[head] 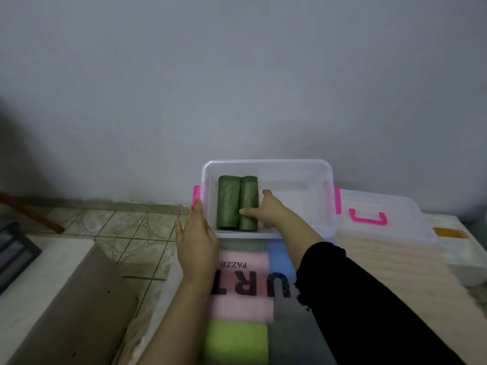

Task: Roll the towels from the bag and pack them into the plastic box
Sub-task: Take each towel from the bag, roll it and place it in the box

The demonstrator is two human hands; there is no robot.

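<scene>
My right hand presses the second rolled green towel against the first, fingers straight. My left hand rests flat on the plastic box rim. Rolls are soft and light; grip mid-length so they stay wound. The bag holds pink, blue and green towels.

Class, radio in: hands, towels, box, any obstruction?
Left hand flat against box side. Right hand on second green roll, beside first roll. Nothing blocking.
</scene>
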